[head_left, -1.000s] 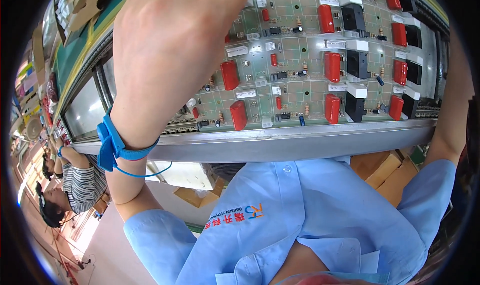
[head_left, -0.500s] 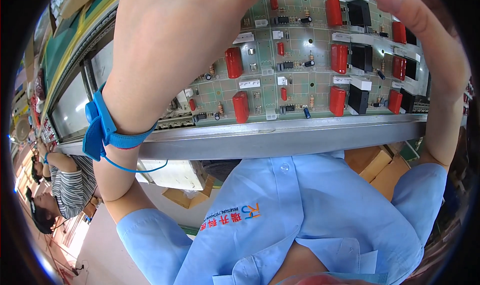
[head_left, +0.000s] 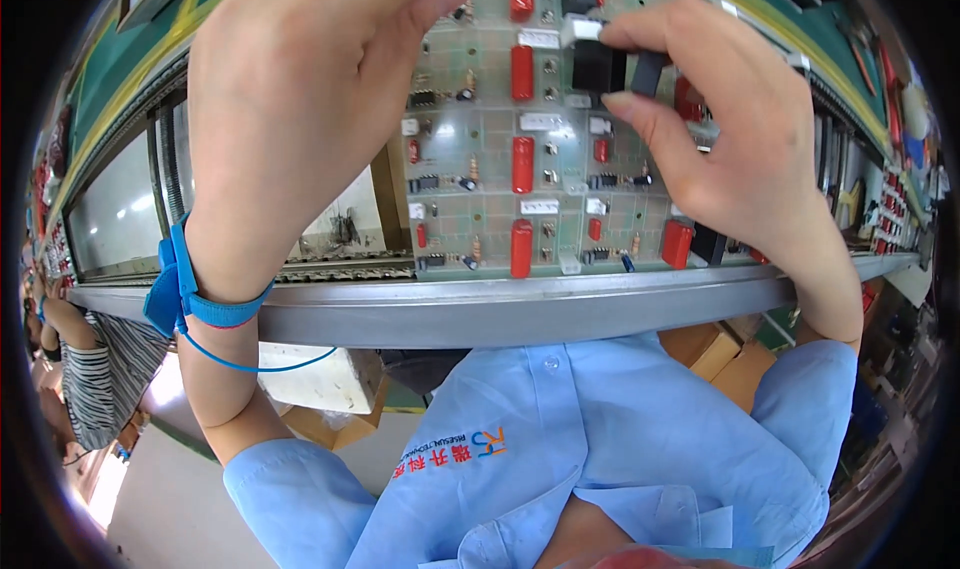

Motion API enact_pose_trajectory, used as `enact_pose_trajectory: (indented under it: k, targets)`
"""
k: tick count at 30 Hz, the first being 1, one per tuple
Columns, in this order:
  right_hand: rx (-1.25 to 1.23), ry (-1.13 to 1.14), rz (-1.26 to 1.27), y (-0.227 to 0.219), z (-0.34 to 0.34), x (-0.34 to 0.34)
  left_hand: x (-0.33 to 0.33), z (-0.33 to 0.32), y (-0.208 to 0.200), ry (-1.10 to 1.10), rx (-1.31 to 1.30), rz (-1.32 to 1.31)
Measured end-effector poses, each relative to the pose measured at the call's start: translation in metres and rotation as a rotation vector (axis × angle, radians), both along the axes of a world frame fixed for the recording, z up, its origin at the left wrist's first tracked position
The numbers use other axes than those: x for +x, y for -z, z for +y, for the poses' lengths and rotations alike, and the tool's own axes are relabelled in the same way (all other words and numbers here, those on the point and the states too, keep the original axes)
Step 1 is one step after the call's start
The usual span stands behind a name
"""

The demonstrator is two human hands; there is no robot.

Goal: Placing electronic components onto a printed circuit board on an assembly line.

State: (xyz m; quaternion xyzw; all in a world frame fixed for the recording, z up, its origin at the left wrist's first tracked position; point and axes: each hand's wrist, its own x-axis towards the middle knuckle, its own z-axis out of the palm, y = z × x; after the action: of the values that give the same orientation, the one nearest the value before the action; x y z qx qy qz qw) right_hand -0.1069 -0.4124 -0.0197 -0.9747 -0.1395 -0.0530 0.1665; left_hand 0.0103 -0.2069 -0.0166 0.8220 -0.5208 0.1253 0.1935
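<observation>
My right hand [head_left: 730,109] is over the upper right of the circuit boards [head_left: 460,159], its thumb and index finger closed on a black block-shaped component [head_left: 599,67]. A second dark block [head_left: 648,73] shows between those fingers. Touching the index fingertip is a white connector [head_left: 582,31]. My left hand [head_left: 300,59] hovers over the boards' left side with thumb and index drawn together; the picture's top edge cuts off part of its fingers, and anything between them is hidden. Red capacitors [head_left: 522,164] stand in a column between my hands.
A metal rail [head_left: 520,314] runs along the near side, between the boards and my body. From the blue wrist strap [head_left: 190,284] on my left arm hangs a blue cord [head_left: 260,368]. Cardboard boxes [head_left: 695,354] sit below the rail. Another person in a striped top [head_left: 95,389] is at far left.
My right hand has come in from the right edge and closed on the black component. My left hand has moved a little left. The boards appear lower in the picture.
</observation>
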Motion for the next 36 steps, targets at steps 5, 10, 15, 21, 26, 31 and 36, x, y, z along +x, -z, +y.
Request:
enact_pose_trajectory:
  k: [5,10,15,21,26,31,36]
  targets:
    - [-0.006,-0.041,-0.142,0.007,0.008,0.0,0.009,0.019,0.001,-0.04,-0.007,0.057]
    - [-0.098,-0.059,-0.097,0.002,0.014,0.003,0.015,0.025,0.004,-0.043,-0.071,0.074]
    - [-0.126,-0.079,-0.08,0.001,0.015,0.013,0.017,0.031,-0.004,0.015,-0.017,0.085]
    - [-0.148,-0.118,-0.129,-0.01,0.021,0.012,0.032,0.041,0.005,0.005,-0.279,0.055]
    - [0.064,-0.048,-0.111,-0.017,0.013,-0.005,0.067,0.059,-0.003,-0.242,-0.25,0.01]
    - [0.157,-0.055,-0.136,-0.014,0.004,-0.02,0.118,0.052,-0.009,-0.365,-0.127,-0.264]
    - [0.267,-0.031,-0.134,-0.013,-0.001,-0.02,0.122,0.002,-0.029,-0.332,0.038,0.125]
